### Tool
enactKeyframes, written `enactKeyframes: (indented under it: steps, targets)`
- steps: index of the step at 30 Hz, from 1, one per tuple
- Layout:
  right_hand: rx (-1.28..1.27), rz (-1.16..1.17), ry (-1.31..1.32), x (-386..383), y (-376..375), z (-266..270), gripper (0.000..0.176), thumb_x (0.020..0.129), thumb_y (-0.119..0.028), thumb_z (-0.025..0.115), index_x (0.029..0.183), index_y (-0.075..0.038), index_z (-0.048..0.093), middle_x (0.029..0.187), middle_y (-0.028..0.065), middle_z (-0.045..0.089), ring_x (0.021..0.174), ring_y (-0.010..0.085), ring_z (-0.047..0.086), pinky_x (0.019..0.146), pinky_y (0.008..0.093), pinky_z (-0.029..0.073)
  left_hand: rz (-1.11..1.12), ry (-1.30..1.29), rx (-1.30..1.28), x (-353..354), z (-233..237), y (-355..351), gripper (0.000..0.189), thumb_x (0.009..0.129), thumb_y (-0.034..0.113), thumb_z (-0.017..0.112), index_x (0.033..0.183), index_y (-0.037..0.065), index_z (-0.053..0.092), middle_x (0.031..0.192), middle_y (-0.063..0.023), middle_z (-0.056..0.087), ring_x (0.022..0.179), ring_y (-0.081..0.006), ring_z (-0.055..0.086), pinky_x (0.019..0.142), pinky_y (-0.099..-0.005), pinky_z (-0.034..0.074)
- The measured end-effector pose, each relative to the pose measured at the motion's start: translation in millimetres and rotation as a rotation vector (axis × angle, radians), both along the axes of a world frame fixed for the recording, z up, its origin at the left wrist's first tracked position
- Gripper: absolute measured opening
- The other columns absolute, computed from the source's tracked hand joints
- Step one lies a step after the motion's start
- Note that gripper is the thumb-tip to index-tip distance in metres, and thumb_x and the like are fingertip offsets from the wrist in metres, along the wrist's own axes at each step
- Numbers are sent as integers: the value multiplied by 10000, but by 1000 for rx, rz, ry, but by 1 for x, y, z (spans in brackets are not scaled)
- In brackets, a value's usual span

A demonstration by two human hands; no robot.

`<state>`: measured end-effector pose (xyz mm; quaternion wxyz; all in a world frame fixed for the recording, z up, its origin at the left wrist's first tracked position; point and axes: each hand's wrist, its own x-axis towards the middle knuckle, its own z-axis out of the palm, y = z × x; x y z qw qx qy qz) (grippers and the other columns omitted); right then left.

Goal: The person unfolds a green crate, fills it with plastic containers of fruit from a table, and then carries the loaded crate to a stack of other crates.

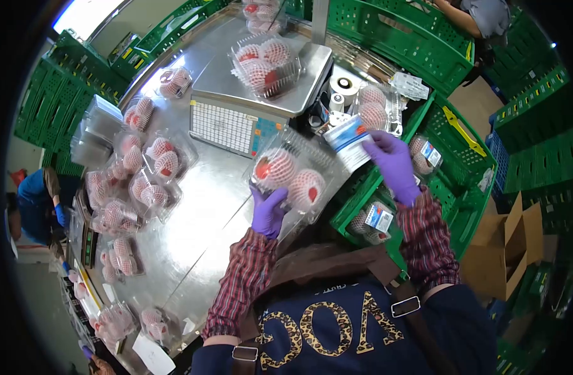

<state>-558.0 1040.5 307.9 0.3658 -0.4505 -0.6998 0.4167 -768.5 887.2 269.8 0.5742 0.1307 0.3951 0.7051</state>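
Observation:
My left hand (269, 209), in a purple glove, holds a clear plastic pack (291, 178) from below, its fingers closed on the near edge. Two red fruits in white-pink foam nets lie in that pack. In my right hand (391, 164), also purple-gloved, is a white and blue label (349, 142), pinched by its right end beside the pack's upper right corner. Behind the pack stands a scale (236, 125) with a keypad. Another pack of netted fruit (266, 65) rests on the scale's metal plate.
Several fruit packs (164, 159) cover the metal table's left side, near stacked clear trays (99, 134). A green crate (452, 194) with labelled packs stands right. Label rolls (344, 87) lie beside the scale. A cardboard box (505, 250) is lower right. Other people work at far left and top right.

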Motion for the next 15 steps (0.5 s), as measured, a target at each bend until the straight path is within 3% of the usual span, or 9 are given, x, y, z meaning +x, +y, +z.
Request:
enactKeyframes:
  steps: [1, 2, 4, 6, 8, 9, 11, 13, 15]
  targets:
    - [-123, 52, 226, -10, -18, 16, 242, 705, -173, 689, 898, -45, 621, 802, 90, 609, 692, 204, 594, 605, 291, 474, -1, 48, 36, 10, 1, 9, 779, 722, -22, 538, 1338, 254, 148, 1243, -92, 386, 1102, -253, 442, 853, -414, 422]
    - [-132, 68, 167, -26, -36, 33, 255, 677, -173, 710, 878, -43, 619, 780, 54, 596, 746, 201, 575, 700, 295, 458, 19, 50, 26, 21, 6, 14, 781, 722, -32, 535, 1341, 246, 147, 1242, -93, 387, 1099, -250, 443, 845, -408, 425]
    - [469, 20, -295, -34, -38, 34, 350, 620, -194, 744, 912, -48, 617, 747, 54, 574, 813, 216, 533, 800, 340, 403, 58, 54, 8, 42, 25, 23, 785, 720, -52, 529, 1345, 229, 145, 1240, -95, 387, 1092, -242, 446, 829, -398, 432]
    - [392, -156, -223, -4, -36, 39, 519, 603, -204, 760, 1056, -70, 544, 929, 85, 550, 901, 241, 499, 889, 362, 352, 45, 44, 121, 53, 36, 42, 793, 711, -48, 556, 1341, 206, 147, 1227, -105, 394, 1087, -246, 450, 844, -394, 434]
    - [99, -159, 172, 35, -27, -13, 801, 701, -212, 705, 1338, -124, 228, 1193, 110, 391, 1060, 224, 419, 907, 349, 348, 3, -47, 165, 73, 40, 65, 813, 690, -56, 597, 1327, 191, 157, 1214, -117, 392, 1077, -256, 454, 850, -394, 446]
    - [-317, -107, 570, 50, -33, -27, 782, 739, -225, 669, 1350, -114, 193, 1240, 106, 365, 1111, 227, 392, 928, 357, 336, -69, -54, 138, 88, 37, 79, 809, 686, -58, 601, 1326, 164, 158, 1215, -118, 389, 1079, -247, 451, 879, -382, 426]
    - [-788, -134, 1017, 64, -49, -8, 647, 827, -267, 553, 1341, -77, 207, 1320, 108, 328, 1156, 265, 398, 946, 419, 345, -228, 121, 258, 126, 35, 101, 912, 699, -4, 636, 1362, 172, 35, 1280, -141, 313, 1152, -267, 375, 938, -391, 358]
    - [-575, -149, 1156, 109, -15, -29, 505, 849, -209, 478, 1296, -61, 293, 1260, 122, 402, 1103, 265, 449, 916, 407, 399, -460, 152, 412, 148, 36, 117, 1030, 713, 62, 664, 1365, 220, -118, 1339, -176, 225, 1214, -291, 294, 964, -406, 316]
    - [-481, -130, 1176, 163, 34, -42, 435, 838, -87, 451, 1256, -28, 344, 1230, 127, 423, 1079, 233, 465, 902, 347, 420, -565, 253, 192, 141, 37, 116, 972, 733, 76, 647, 1375, 224, -68, 1342, -197, 225, 1218, -299, 300, 962, -397, 321]
